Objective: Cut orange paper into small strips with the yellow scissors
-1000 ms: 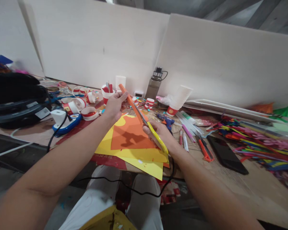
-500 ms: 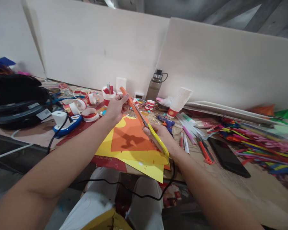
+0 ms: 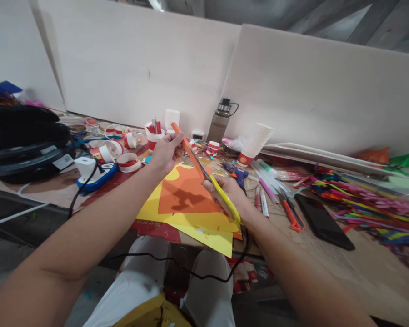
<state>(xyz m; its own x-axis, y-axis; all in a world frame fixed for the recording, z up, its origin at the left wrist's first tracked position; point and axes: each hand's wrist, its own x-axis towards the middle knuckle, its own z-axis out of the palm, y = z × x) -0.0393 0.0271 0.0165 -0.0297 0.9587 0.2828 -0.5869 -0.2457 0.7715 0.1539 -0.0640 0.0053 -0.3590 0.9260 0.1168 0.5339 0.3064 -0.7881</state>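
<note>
My left hand [image 3: 169,152] pinches the upper end of an orange paper strip [image 3: 187,145], which slants down to the right. In my right hand [image 3: 226,190] is a pair of scissors with yellow handles [image 3: 225,198]. Their blades lie along the lower part of the strip; whether they are parted I cannot make out. Below both hands a sheet of orange paper [image 3: 180,195] rests on yellow paper [image 3: 194,222], and the shadow of my hands falls across it. Small paper scraps lie on the yellow sheets near the table's front edge.
Behind stand a water bottle [image 3: 220,120], a stack of paper cups [image 3: 255,143] and a cup of pencils [image 3: 154,134]. To the right lie a glue gun [image 3: 236,172], an orange utility knife [image 3: 292,213], a black phone [image 3: 323,221] and colourful pipe cleaners [image 3: 371,200]. A blue power strip [image 3: 98,177] sits left.
Hardly anything differs. Both hands, the strip and the scissors keep nearly the same place, and the view has shifted very slightly.
</note>
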